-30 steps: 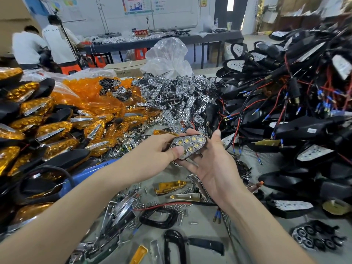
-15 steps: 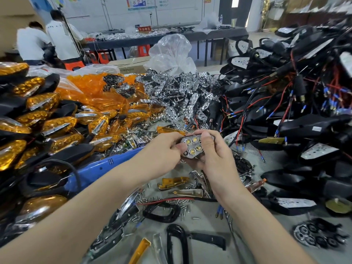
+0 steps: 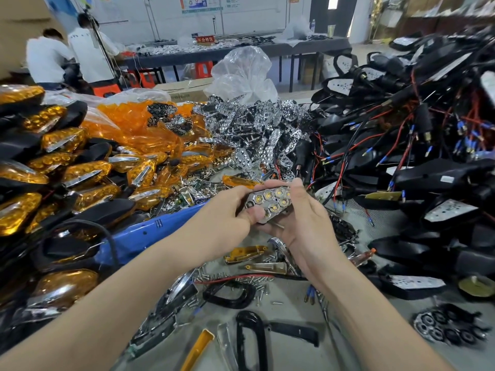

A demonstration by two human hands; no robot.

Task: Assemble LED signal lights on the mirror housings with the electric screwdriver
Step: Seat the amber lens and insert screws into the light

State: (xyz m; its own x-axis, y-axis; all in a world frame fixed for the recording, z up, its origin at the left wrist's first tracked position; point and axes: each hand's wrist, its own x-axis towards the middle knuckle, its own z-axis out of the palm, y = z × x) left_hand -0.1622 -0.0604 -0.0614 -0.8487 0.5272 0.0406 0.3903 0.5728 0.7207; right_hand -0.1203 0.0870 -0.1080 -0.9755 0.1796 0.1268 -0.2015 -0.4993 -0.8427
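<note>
I hold a chrome LED reflector module [image 3: 270, 203] with several yellow LEDs above the middle of the bench. My left hand [image 3: 230, 210] pinches its left end, thumb on the lower edge. My right hand [image 3: 300, 215] cups it from below and the right, fingers curled over its top right end. The blue electric screwdriver [image 3: 150, 234] lies on the bench under my left forearm. Black mirror housings with red and black wires [image 3: 401, 162] are heaped at the right.
Finished amber-lensed housings [image 3: 53, 170] pile up at the left, loose amber lenses [image 3: 139, 129] and chrome reflectors [image 3: 257, 135] behind. Screws [image 3: 235, 279], black gaskets [image 3: 227, 293] and small parts litter the grey bench near me. Two people [image 3: 67, 57] work at a far table.
My right fingers have closed over the module's right end, and both hands have turned it a little while holding it at the same spot.
</note>
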